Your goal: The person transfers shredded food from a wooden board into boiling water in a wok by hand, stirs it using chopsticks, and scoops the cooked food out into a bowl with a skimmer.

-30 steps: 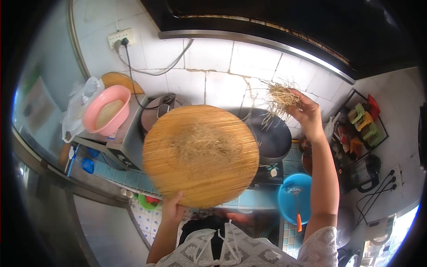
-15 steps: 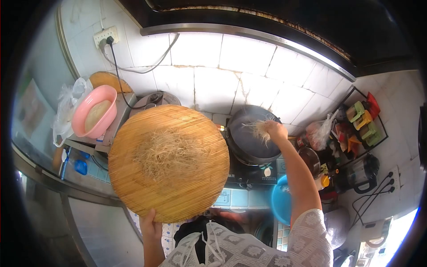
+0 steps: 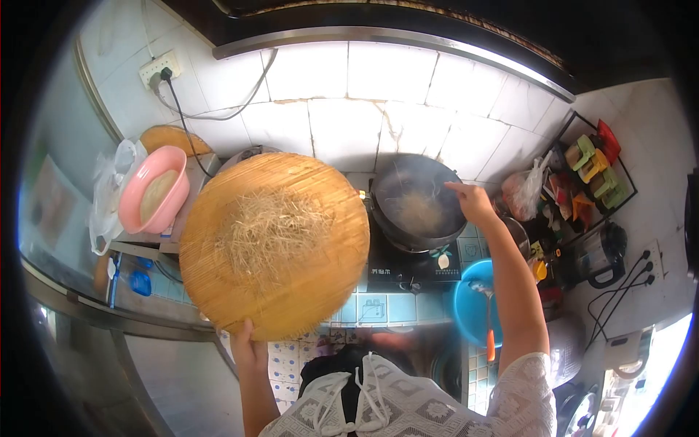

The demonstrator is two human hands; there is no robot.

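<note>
Nearest is a white lace top (image 3: 393, 397), on the near side of the wok (image 3: 408, 178). The left hand (image 3: 250, 349), to the near left of the wok, pinches the near edge of a round woven tray (image 3: 320, 298), its thumb lying on top. The tray is left of the wok, tilted, with a heap of dry strands (image 3: 273, 233) spread over its middle. To the near right of the wok sits a blue bowl (image 3: 466, 320), with an orange handle (image 3: 491, 344) sticking out toward the person.

The wok rests on a black stove (image 3: 389, 277), and a small clump (image 3: 420, 215) of strands lies inside it. The right hand (image 3: 475, 204) is at the wok's right rim, one finger stretched out over it; the other fingers are partly hidden, so I cannot tell whether they are spread or pressed together.

Well left of the wok, beyond the tray, stand a pink basin (image 3: 127, 215) and a plastic bag (image 3: 105, 197). Right of the wok is a rack (image 3: 630, 178) of coloured boxes (image 3: 593, 167). Behind the wok rises a tiled wall (image 3: 342, 124), with a dark hood (image 3: 437, 18) above.
</note>
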